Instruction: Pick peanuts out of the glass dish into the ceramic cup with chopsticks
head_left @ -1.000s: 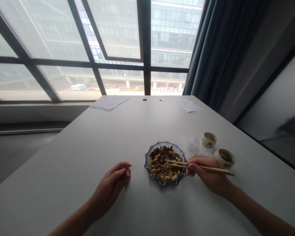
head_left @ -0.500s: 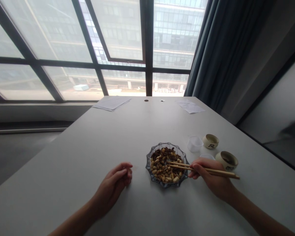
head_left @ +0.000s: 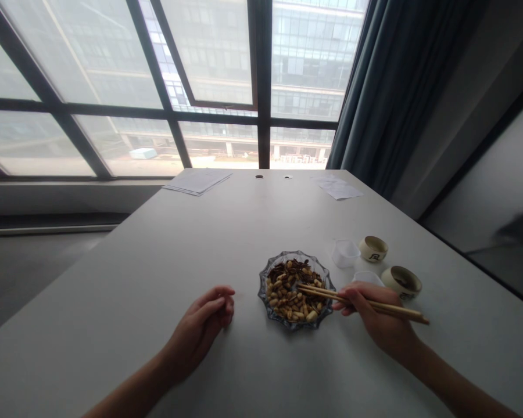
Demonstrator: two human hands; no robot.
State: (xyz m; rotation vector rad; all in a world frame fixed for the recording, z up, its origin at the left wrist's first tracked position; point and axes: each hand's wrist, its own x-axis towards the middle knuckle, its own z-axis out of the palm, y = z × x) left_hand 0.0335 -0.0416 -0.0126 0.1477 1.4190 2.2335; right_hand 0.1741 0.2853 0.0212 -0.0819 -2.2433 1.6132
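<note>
Though beyond chopsticks point(head_left: 401, 312), cup point(head_left: 368, 252) with dark character point(head_left: 375, 256)

Two chopsticks point(head_left: 405, 314), one glass bowl point(head_left: 293, 324), one table point(head_left: 248, 229).
The left hand point(head_left: 204, 320) and the right hand point(head_left: 378, 316) make two; a far cup point(head_left: 373, 253) and a near cup point(head_left: 391, 284) at the right, two; a far clear tub point(head_left: 345, 254) and a near clear tub point(head_left: 366, 279), two; at the far end, a left paper stack point(head_left: 198, 182) plus right papers point(head_left: 340, 188), sheets uncountable; peanuts point(head_left: 311, 316) and dark seeds point(head_left: 283, 271) overlap too much for counting.
</note>
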